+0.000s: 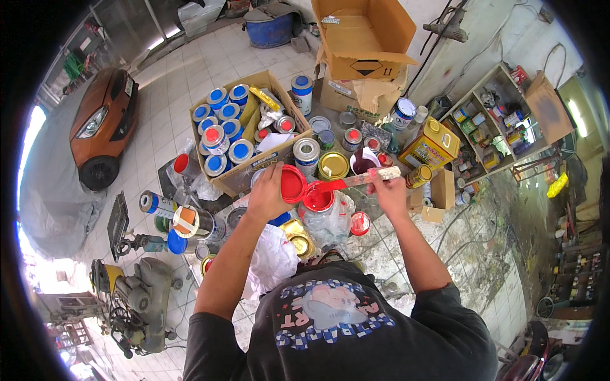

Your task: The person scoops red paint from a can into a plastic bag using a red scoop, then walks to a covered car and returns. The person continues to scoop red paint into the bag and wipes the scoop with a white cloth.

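In my left hand (269, 195), the fingers grip a tilted round tub (293, 184) whose inside is coated in red paint. My right hand (388, 192) is closed on a flat stirring stick (359, 180), pale at the held end and covered in red at the other. The stick's red end lies over an open can of red paint (319, 199), right beside the tub's rim. Clear plastic (329, 227) is bunched around that can. A small container of red (360, 223) stands to its right, and a gold-lidded can (333, 166) just beyond.
A cardboard box (255, 166) of blue-capped cans stands beyond my left hand. At right are a yellow rectangular tin (432, 143) and a shelf of cans (486, 127). A compressor (140, 305) sits lower left; an orange car (105, 120) is parked far left.
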`<state>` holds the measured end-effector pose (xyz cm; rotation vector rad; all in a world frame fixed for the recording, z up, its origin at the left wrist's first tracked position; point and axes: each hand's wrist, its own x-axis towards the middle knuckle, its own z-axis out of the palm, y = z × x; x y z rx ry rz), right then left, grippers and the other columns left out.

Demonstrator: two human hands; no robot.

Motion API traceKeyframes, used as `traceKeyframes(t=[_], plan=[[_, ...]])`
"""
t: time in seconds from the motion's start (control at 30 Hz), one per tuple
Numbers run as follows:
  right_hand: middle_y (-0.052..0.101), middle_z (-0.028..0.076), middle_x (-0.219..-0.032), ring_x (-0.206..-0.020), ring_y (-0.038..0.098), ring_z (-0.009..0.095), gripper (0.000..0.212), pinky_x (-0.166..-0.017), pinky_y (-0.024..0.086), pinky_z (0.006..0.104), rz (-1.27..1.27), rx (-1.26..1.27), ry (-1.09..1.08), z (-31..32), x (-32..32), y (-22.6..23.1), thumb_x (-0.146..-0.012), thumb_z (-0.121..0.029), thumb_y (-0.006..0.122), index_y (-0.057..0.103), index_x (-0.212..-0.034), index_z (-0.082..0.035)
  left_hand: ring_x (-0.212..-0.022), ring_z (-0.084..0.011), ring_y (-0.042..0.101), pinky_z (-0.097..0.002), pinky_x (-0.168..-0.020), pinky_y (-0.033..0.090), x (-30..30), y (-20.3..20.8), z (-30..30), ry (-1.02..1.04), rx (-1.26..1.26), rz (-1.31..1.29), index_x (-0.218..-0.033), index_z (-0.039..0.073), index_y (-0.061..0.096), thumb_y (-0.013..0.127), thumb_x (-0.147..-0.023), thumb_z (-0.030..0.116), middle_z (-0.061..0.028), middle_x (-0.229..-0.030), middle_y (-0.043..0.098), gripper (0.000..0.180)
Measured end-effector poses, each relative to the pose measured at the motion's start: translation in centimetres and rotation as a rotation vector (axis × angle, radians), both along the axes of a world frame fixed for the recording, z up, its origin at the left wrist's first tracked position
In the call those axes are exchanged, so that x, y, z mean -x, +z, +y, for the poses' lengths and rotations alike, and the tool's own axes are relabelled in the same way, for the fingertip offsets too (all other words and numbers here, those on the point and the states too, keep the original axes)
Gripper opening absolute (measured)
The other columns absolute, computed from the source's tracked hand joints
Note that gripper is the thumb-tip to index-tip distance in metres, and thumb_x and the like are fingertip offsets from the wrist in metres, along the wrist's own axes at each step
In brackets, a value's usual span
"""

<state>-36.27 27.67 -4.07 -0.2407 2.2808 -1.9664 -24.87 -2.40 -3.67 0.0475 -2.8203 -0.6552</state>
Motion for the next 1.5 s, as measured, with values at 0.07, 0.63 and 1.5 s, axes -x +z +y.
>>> traceKeyframes(t=[0.07,0.63,1.5], plan=[[0.070,0.005,-0.074,-0.058,0.063,0.011,0.025,-0.053,0.050,0.0280,0.017,-0.063,0.015,-0.2,0.0,-0.3,-0.098,-0.022,0.067,0.073,-0.096,0.002,-0.120,-0.0417,0.056,-0.0460,-0.104,0.047,-0.1,-0.1,0.1,0.005,-0.004,-0.003,-0.139,-0.006,0.044,0.091,-0.059,0.029,-0.0262,-0.132,0.055,0.099],[0.068,0.004,-0.066,-0.056,0.062,0.011,0.029,-0.051,0.048,0.0294,-0.045,-0.204,-0.022,-0.2,-0.2,-3.2,-0.095,-0.027,0.070,0.071,-0.084,0.000,-0.118,-0.0344,0.055,-0.0429,-0.100,0.048,2.7,0.6,3.9,-0.105,0.336,-0.208,-0.138,-0.004,0.046,0.086,-0.060,0.017,-0.0191,-0.127,0.055,0.090],[0.070,0.020,-0.077,-0.069,0.068,0.034,0.025,-0.064,0.052,0.0429,0.173,-0.293,0.037,-1.6,-0.2,-3.8,-0.089,-0.024,0.073,0.070,-0.095,0.000,-0.126,-0.0378,0.053,-0.0439,-0.107,0.045,4.1,0.5,5.0,-0.059,0.176,-0.289,-0.142,-0.004,0.042,0.093,-0.053,0.028,-0.0221,-0.135,0.052,0.107]])
